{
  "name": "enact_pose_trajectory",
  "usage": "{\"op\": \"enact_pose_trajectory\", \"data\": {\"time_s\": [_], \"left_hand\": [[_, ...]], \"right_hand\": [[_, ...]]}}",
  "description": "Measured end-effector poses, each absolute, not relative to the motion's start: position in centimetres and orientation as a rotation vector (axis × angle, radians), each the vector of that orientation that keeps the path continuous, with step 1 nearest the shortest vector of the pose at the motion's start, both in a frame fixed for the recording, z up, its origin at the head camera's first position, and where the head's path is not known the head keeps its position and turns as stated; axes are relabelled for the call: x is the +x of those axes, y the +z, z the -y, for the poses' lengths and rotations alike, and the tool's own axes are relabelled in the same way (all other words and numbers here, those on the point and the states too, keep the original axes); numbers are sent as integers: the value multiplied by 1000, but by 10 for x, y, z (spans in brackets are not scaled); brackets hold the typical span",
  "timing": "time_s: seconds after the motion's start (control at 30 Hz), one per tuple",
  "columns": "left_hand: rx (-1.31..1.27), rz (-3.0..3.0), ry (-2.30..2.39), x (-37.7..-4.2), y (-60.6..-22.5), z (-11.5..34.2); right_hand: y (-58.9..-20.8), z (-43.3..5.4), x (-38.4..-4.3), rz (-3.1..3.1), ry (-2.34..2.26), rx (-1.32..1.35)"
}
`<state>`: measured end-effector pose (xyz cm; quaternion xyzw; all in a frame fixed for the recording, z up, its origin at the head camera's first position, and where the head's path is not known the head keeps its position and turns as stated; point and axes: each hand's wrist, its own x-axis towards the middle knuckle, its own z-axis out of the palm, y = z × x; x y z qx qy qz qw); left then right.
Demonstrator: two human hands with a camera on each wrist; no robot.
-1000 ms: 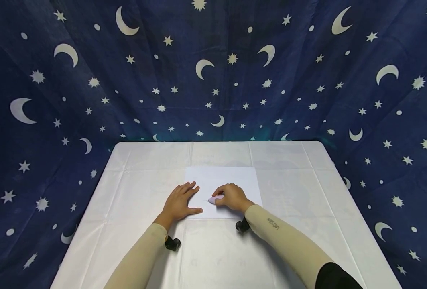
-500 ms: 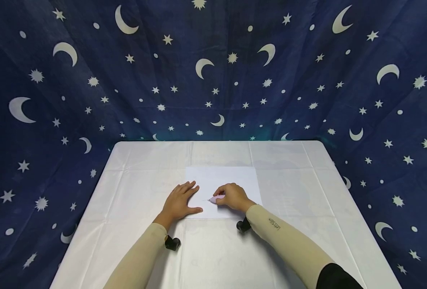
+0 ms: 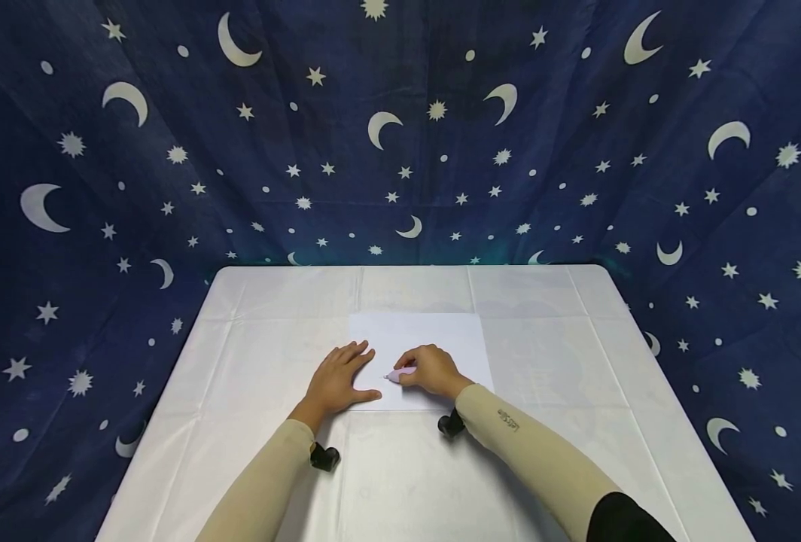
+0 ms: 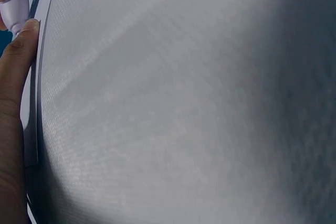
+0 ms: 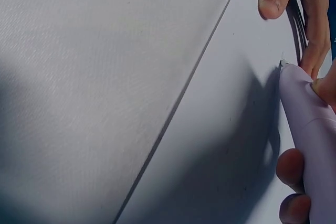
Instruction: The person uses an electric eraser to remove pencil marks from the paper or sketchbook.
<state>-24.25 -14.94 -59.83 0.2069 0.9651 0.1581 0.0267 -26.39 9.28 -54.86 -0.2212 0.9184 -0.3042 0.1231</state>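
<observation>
My left hand (image 3: 336,378) lies flat on the left part of a white sheet of paper (image 3: 441,331), fingers and thumb spread. My right hand (image 3: 434,370) grips a thick lavender pen-shaped tool (image 5: 307,111), its narrow pale tip (image 5: 284,63) pointing left at the paper close to the left hand. Whether the tip touches the paper is hard to tell. Near it shows a short faint mark, and small dark specks dot the sheet in the right wrist view. In the left wrist view, the left thumb (image 4: 18,56) shows beside the tool's lower end.
The paper lies on a table (image 3: 272,301) with a creased white cover. Behind and around hangs a dark blue cloth (image 3: 400,181) with moons and stars. Each wrist carries a small black camera, such as the left one (image 3: 324,457).
My right hand and the lavender tool shift slightly right, then slightly left toward the left hand. The left hand keeps its place on the paper.
</observation>
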Motion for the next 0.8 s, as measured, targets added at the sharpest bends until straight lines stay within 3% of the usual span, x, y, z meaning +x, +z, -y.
{"op": "enact_pose_trajectory", "data": {"time_s": [0.8], "left_hand": [[667,-3003,503,-241,-599,150]], "right_hand": [[-549,-85,-265,-2679,-845,-659]]}}
